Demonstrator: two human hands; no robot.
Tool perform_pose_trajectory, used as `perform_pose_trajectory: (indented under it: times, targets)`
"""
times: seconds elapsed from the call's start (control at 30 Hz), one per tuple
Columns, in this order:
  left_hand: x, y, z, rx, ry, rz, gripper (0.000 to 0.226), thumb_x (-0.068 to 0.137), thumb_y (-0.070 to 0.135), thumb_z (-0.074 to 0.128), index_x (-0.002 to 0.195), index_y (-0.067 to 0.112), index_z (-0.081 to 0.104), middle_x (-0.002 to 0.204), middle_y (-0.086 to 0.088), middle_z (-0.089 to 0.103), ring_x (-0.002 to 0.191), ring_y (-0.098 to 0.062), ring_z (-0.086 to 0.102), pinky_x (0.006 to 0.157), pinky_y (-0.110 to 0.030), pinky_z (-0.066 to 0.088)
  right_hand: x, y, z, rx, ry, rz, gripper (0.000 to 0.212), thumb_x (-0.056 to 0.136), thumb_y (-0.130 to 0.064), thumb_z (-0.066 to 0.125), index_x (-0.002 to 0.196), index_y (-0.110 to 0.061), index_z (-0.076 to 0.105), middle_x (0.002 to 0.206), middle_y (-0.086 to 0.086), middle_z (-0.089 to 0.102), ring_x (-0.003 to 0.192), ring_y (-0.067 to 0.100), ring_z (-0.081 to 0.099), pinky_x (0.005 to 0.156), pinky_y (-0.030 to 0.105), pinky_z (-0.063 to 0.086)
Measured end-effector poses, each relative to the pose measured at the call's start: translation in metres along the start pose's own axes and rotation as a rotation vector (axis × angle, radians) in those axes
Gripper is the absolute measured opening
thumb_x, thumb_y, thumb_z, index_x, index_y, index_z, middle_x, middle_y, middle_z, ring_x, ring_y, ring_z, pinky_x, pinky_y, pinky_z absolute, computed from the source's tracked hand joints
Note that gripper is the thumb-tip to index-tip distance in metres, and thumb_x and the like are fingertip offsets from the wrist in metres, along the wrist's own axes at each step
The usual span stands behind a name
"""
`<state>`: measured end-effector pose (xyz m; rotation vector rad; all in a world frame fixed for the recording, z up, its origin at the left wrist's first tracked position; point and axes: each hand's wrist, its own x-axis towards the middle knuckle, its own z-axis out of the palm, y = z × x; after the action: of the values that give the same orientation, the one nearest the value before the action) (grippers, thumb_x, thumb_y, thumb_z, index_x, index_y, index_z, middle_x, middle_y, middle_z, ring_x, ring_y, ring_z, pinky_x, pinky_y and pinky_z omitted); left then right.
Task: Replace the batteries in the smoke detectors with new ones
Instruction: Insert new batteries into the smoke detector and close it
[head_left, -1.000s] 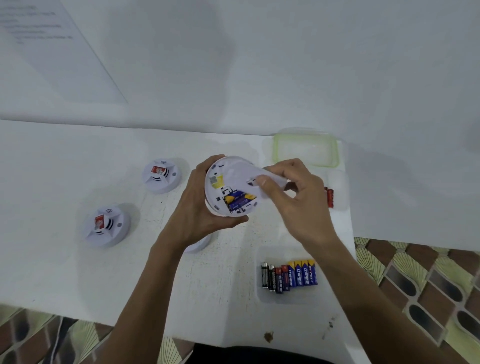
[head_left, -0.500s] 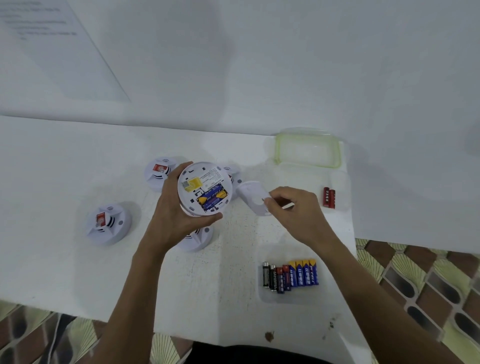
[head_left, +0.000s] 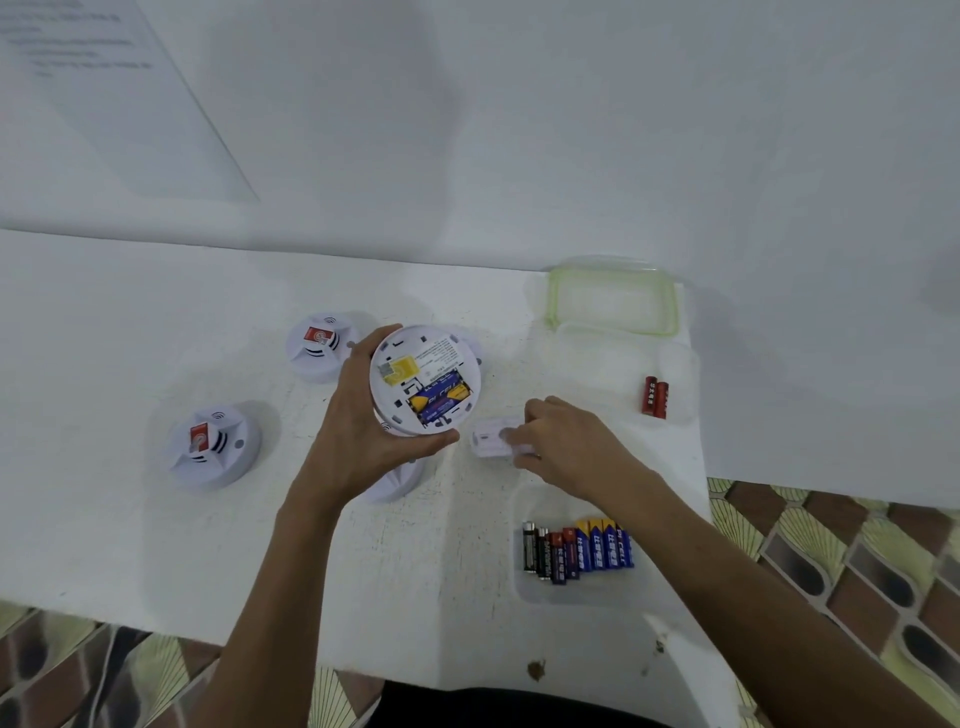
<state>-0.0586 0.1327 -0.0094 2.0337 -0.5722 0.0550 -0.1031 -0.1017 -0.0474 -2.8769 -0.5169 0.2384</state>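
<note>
Left hand (head_left: 363, 436): grips smoke detector (head_left: 423, 379), back side up, over mid-tabletop; blue batteries (head_left: 439, 400) seated in its bay.
Right hand (head_left: 566, 441): pinches battery cover (head_left: 493, 439) on tabletop (head_left: 130, 322), just right of detector.
Spare batteries (head_left: 576, 551): row near front right edge.

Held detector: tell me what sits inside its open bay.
Blue-and-yellow batteries lie side by side in the detector that the left hand holds. Whatever lies beneath them is covered.

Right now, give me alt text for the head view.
The left hand holds a smoke detector back-up, blue batteries exposed; the right hand holds its battery cover on the white table, near a tray of loose batteries.
</note>
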Motion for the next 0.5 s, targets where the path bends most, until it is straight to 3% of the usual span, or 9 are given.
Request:
perform_pose_trajectory:
  times: [0.07, 0.17, 0.33, 0.4, 0.5]
  targets:
    - [0.0, 0.002, 0.001, -0.014, 0.0, -0.003, 0.09, 0.058, 0.071, 0.071, 0.131, 0.039, 0.028, 0.128, 0.037, 0.037, 0.121, 0.004, 0.044, 0.097, -0.009, 0.039, 0.002, -0.001, 0.002, -0.008, -0.031, 0.03, 0.031, 0.098, -0.032, 0.05, 0.125, -0.023, 0.063, 0.105, 0.004, 0.056, 0.093, 0.02, 0.056, 0.07, 0.028, 0.044]
    - [-0.001, 0.002, 0.003, -0.017, -0.001, 0.008, 0.089, 0.06, 0.071, 0.069, 0.131, 0.037, 0.028, 0.127, 0.041, 0.036, 0.12, 0.008, 0.042, 0.097, -0.006, 0.037, 0.001, -0.001, 0.0, 0.168, 0.007, 0.09, 0.032, 0.099, -0.032, 0.051, 0.124, -0.018, 0.064, 0.105, 0.005, 0.06, 0.091, 0.021, 0.06, 0.076, 0.031, 0.049]
    - [-0.002, 0.0, 0.005, 0.011, 0.003, 0.0, 0.092, 0.058, 0.07, 0.071, 0.131, 0.036, 0.027, 0.13, 0.03, 0.037, 0.121, 0.006, 0.042, 0.099, -0.009, 0.037, -0.008, -0.021, -0.022, 0.651, 0.397, 0.156, 0.009, 0.094, -0.019, 0.06, 0.094, -0.016, 0.069, 0.086, -0.004, 0.067, 0.073, 0.007, 0.061, 0.068, 0.022, 0.053]
    - [-0.001, 0.001, 0.008, 0.03, 0.002, -0.005, 0.089, 0.06, 0.076, 0.066, 0.131, 0.039, 0.026, 0.131, 0.029, 0.036, 0.121, 0.01, 0.04, 0.1, -0.009, 0.036, -0.013, -0.037, -0.037, 0.87, 0.48, 0.222, 0.002, 0.093, -0.016, 0.062, 0.091, -0.015, 0.063, 0.087, -0.006, 0.066, 0.076, 0.008, 0.062, 0.065, 0.016, 0.052]
    - [0.001, 0.003, 0.013, 0.067, -0.027, 0.007, 0.085, 0.064, 0.082, 0.055, 0.134, 0.047, 0.023, 0.133, 0.025, 0.03, 0.122, 0.02, 0.03, 0.105, -0.016, 0.03, -0.016, -0.055, -0.048, 1.042, 0.509, 0.259, 0.009, 0.09, -0.019, 0.067, 0.093, -0.015, 0.06, 0.092, -0.006, 0.065, 0.077, 0.006, 0.065, 0.064, 0.017, 0.055]
